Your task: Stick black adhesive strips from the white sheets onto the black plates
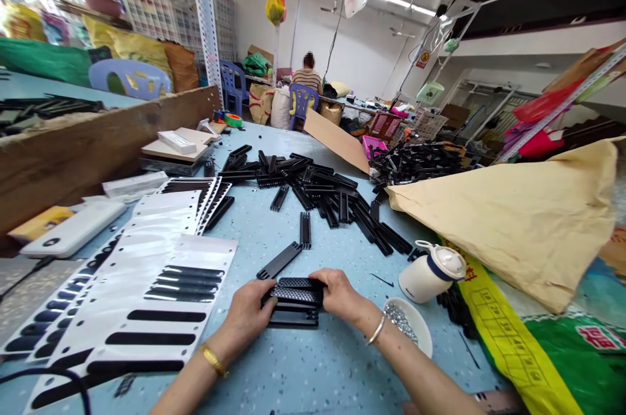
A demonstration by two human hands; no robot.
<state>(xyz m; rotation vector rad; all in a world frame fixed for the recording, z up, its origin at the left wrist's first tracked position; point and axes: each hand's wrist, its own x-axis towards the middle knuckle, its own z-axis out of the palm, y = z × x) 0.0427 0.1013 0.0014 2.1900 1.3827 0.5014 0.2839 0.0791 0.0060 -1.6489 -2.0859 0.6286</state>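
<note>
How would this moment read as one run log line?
left hand: black pieces, left end | right hand: same pieces, right end | ahead: black heap | left: white sheets | right: bowl, metal parts

Cream bottle [424,278] near brown paper [518,206]; blue chair [130,73] — far left; yellow bag [276,4] hanging — back.

Bright, lit by ceiling tube lights [405,4] overhead, washed-out glare at upper left, gloom at upper right; soft shadows on the counter [349,366], legible texture on the held black piece [296,296]; stretched edges, pixelation over a co-worker's head [308,61]
</note>
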